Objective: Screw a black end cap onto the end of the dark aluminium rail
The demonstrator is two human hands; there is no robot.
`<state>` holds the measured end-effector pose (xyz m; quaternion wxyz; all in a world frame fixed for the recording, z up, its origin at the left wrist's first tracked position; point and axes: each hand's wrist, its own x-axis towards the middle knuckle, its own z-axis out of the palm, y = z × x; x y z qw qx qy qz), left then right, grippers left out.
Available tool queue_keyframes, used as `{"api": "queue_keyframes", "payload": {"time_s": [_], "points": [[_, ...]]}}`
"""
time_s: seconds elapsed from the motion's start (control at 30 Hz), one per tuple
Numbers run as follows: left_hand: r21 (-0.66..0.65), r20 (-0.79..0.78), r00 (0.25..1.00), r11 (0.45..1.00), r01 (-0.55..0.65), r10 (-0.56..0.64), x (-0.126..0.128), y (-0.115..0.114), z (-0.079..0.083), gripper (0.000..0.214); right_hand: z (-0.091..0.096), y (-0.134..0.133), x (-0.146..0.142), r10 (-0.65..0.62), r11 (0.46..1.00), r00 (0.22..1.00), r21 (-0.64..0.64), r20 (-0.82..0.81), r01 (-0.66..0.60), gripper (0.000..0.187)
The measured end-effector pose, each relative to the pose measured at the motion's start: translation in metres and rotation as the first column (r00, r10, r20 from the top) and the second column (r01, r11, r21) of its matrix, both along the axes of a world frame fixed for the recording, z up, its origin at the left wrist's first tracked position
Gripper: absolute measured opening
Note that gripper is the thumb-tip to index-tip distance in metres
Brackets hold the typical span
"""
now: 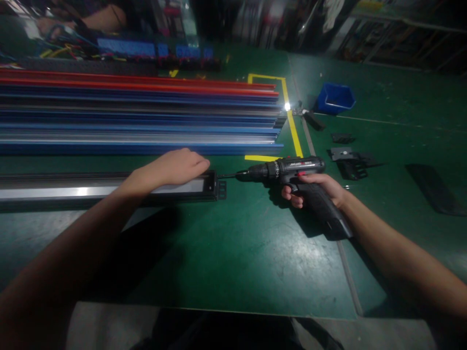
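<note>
A black cordless drill [301, 167] is in my right hand [321, 189], my fingers wrapped round its grip near the trigger. Its long bit points left and meets the end of a long black metal housing [197, 193], where a black slotted end bracket [222, 190] sticks out. My left hand [178, 167] lies over the housing close to that end, with its fingers curled over the far edge and partly hidden. A silvery strip [83, 191] runs along the inside of the housing.
Red and blue metal profiles [146, 116] lie in a row behind the housing. Yellow tape [294, 131] marks the green table [248, 262]. Rightward are a blue bin [333, 99], black brackets [350, 163] and a dark flat piece [434, 189]. Another person's arm [105, 19] shows at the far left.
</note>
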<state>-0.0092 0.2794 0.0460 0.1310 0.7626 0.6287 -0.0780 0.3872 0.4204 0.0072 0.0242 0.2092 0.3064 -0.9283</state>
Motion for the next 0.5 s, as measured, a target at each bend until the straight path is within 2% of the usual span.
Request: {"api": "queue_keyframes", "payload": {"time_s": [0.23, 0.5], "points": [[0.003, 0.000, 1.000, 1.000, 0.003, -0.003, -0.0010, 0.0005, -0.0012, 0.049, -0.0053, 0.0026, 0.0018, 0.034, 0.999, 0.997, -0.026, -0.067, -0.036, 0.036], [0.014, -0.001, 1.000, 1.000, 0.008, -0.008, -0.0022, 0.0004, -0.0028, 0.046, -0.0044, 0.0026, 0.0026, 0.027, 0.999, 0.999, -0.023, -0.030, -0.028, 0.036]]}}
